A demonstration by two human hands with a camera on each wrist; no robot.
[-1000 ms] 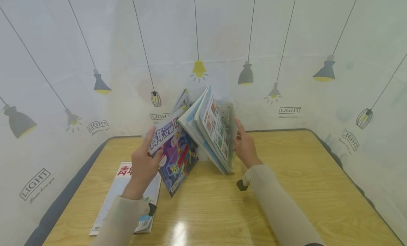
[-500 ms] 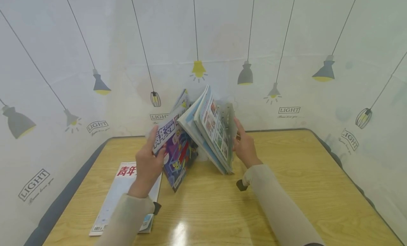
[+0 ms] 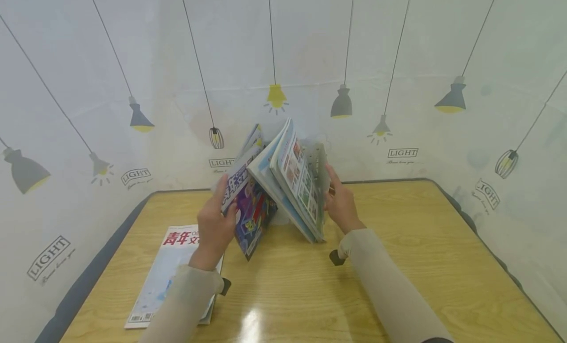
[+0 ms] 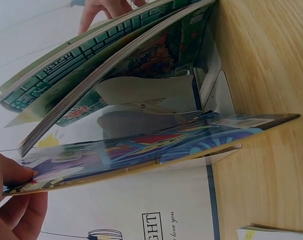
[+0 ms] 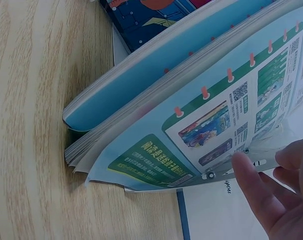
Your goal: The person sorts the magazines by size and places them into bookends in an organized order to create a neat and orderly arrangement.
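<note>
Purple magazine (image 3: 252, 220) pinched in left hand (image 3: 214, 226), best squared upright and fed toward the far edge of the desk (image 3: 407, 234), right hand (image 3: 344, 205) touching bookend (image 3: 318, 161), its grip unclear.

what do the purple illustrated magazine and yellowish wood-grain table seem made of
Purple illustrated magazine: probably glossy paper, given its thin shape and pale sheen.
Yellowish wood-grain table: wood or laminate, smooth finish, from its grain and bright reflection.

Gap between purple magazine (image 4: 136, 155) and leaning stack (image 4: 111, 60), bookend plates (image 4: 146, 91) inside.
</note>
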